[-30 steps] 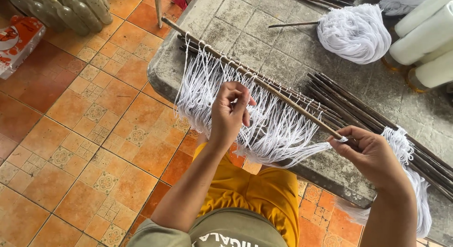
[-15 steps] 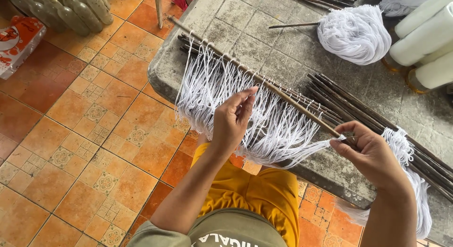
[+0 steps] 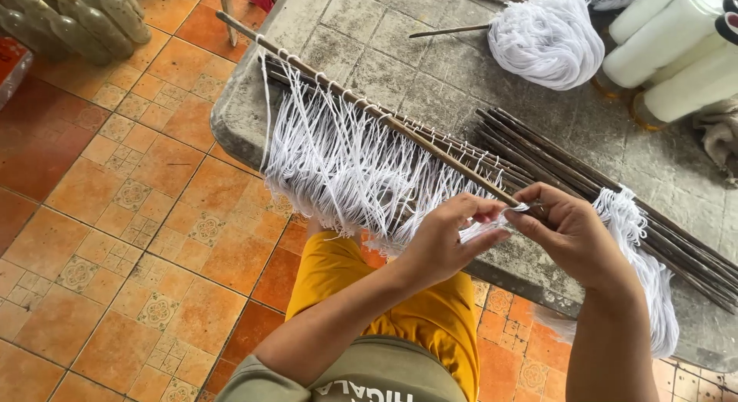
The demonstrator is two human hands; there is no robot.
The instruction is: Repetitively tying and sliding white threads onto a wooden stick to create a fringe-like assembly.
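I see a thin brown stick (image 3: pixel 369 110) lying slantwise on the grey tabletop (image 3: pixel 461 71), its far end poking past the edge at upper left, its near end running down toward lower right. White strings (image 3: pixel 338 171) are knotted along it in a row and hang over the tabletop's edge as a dense, tangled fringe. At the near end a few loose strands (image 3: pixel 492 221) stretch sideways, pinched tight.
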